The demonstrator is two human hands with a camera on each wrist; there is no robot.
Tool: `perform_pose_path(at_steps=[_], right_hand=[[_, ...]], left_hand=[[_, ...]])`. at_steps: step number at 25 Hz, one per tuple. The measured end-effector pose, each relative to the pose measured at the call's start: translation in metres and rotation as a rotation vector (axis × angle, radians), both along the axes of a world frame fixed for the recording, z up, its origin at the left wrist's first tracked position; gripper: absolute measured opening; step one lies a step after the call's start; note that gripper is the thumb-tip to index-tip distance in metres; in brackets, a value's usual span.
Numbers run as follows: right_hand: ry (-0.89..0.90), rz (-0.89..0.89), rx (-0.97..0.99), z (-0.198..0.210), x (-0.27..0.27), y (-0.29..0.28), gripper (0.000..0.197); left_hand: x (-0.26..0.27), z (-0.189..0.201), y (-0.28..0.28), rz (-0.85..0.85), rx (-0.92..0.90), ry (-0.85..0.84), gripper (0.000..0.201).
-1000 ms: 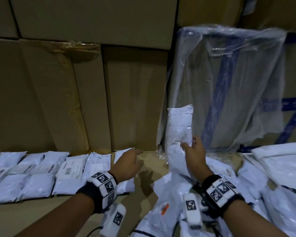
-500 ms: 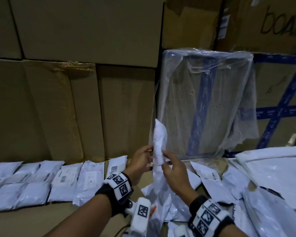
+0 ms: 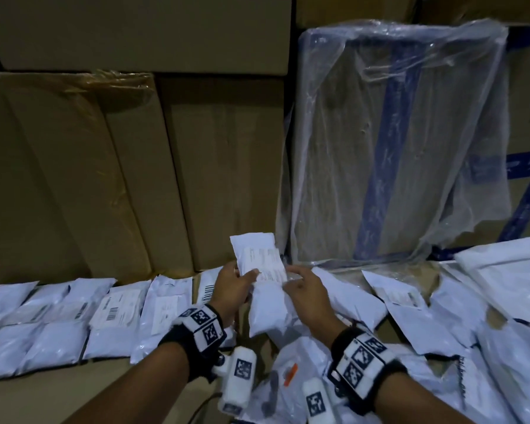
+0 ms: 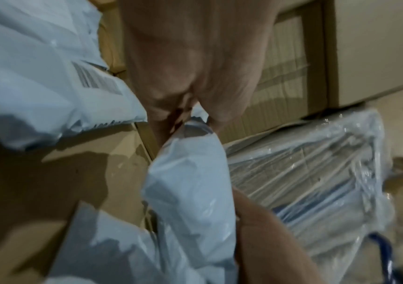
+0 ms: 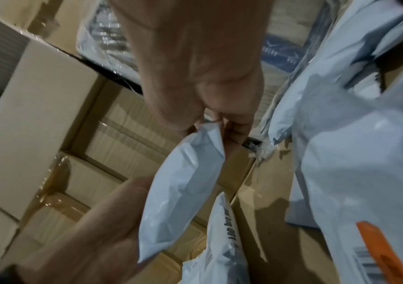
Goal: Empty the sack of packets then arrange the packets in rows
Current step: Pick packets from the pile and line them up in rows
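While both hands hold it upright above the cardboard surface (image 3: pixel 58 390), the white packet (image 3: pixel 265 304) sits between them with its label facing the person: the left hand (image 3: pixel 231 290) has its thumb and fingers curled round the left edge, and the right hand (image 3: pixel 308 296) pinches the right edge. To the left, a row of packets (image 3: pixel 74 313) lies flat along the far edge against stacked cartons (image 3: pixel 135 163). A loose pile of packets (image 3: pixel 441 325) covers the right side.
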State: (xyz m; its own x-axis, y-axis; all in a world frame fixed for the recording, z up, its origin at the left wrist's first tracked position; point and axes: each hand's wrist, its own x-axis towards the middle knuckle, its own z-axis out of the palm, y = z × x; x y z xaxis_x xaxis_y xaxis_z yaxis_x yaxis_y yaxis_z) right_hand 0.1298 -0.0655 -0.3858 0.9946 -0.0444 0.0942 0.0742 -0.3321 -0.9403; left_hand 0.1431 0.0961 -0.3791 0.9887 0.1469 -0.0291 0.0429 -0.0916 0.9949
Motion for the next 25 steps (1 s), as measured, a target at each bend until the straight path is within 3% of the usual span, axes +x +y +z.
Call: perform_pose_path(at_steps=[2,4,5,6,8,10,15,19,23,25], right_hand=[[-0.020,-0.016,-0.085,-0.020,0.017,0.012,0.030],[-0.016,0.028,-0.224,-0.049,0.029,0.020,0.027],[-0.014,0.070,-0.322,-0.060,0.033,0.021,0.026],[-0.005,0.102,-0.413,-0.071,0.034,0.023,0.025],[-0.056,0.116,-0.481,-0.081,0.034,0.022,0.029],[-0.147,0.107,-0.510,-0.083,0.036,0.019,0.032],[-0.108,0.123,-0.656,-0.061,0.018,0.002,0.026],[-0.141,0.091,-0.719,-0.042,-0.006,-0.027,0.022],[-0.090,-0.049,-0.905,-0.030,0.007,-0.074,0.033],[0.024,-0.115,-0.945,-0.036,0.015,-0.099,0.054]], left_hand=[[0.016,-0.015,0.012,0.023,0.529,-0.089,0.042],[0.018,-0.030,0.017,-0.147,1.138,-0.104,0.048],[0.016,-0.036,0.017,-0.281,1.345,-0.075,0.049],[0.012,-0.044,0.017,-0.396,1.478,-0.025,0.050],[0.006,-0.055,0.015,-0.472,1.614,0.042,0.051],[0.007,-0.063,0.014,-0.466,1.685,0.044,0.054],[0.007,-0.053,0.015,-0.510,1.687,0.166,0.066],[-0.007,-0.037,0.001,-0.520,1.555,0.032,0.067],[-0.010,-0.027,-0.017,-0.658,1.394,-0.034,0.062],[-0.013,-0.024,-0.025,-0.668,1.345,-0.014,0.055]])
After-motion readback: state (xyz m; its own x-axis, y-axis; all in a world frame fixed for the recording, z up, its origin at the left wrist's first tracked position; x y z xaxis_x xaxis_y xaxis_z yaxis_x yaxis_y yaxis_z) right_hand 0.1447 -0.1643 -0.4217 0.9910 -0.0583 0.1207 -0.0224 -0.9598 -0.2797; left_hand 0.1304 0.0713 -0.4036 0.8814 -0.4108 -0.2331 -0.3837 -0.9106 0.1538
